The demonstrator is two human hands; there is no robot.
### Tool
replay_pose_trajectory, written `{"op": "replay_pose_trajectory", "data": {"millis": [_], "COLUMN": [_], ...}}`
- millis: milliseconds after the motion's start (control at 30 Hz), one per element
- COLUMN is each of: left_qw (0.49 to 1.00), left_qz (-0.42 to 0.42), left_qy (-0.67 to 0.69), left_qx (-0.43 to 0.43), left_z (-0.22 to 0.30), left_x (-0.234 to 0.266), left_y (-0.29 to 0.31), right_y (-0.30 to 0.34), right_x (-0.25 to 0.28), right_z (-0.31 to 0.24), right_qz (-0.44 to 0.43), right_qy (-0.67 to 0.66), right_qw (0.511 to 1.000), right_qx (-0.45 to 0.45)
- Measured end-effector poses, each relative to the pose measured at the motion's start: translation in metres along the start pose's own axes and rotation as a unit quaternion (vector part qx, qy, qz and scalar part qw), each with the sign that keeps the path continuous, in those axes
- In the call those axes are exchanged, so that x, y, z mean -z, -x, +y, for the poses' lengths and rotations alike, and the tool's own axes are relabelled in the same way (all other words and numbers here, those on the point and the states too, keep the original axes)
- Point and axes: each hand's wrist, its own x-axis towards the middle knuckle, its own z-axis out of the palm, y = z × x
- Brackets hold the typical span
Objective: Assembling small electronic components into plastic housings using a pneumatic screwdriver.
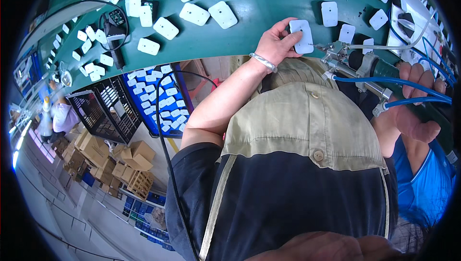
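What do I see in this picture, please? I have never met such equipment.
There is no robot here. A wide fisheye camera on a person's head looks down, so straight edges bend near the rim. The left hand holds a white piece with rounded corners. The right hand grips a tool with metal fittings and blue hoses; its thin tip is at the piece's edge. Other white pieces lie scattered on the green table.

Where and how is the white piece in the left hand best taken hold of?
Probably best to pinch the white piece by its left long edge, coming from the left: that edge is fairly straight, the broad face looks flat, and the metal tool meets or nears its right edge.
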Motion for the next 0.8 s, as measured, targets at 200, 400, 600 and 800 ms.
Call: {"op": "replay_pose_trajectory", "data": {"millis": [200, 400, 600, 800], "left_qw": [0.989, 0.99, 0.921, 0.978], "left_qz": [0.002, 0.023, 0.095, 0.091], "left_qy": [-0.102, -0.1, -0.294, -0.107], "left_qx": [-0.111, -0.096, -0.239, -0.152], "left_z": [0.004, 0.003, -0.02, -0.021], "left_x": [-0.001, -0.007, 0.021, 0.043], "left_y": [0.003, 0.007, -0.011, -0.007], "right_y": [-0.005, -0.003, -0.002, 0.01], "right_x": [0.001, -0.013, -0.013, 0.012], "right_z": [-0.001, 0.003, 0.014, -0.002], "right_qz": [-0.019, -0.014, 0.022, 0.025], "right_qy": [-0.009, 0.025, 0.036, 0.037], "right_qw": [1.0, 0.999, 0.999, 0.999], "right_qx": [-0.002, 0.015, 0.008, 0.013]}}
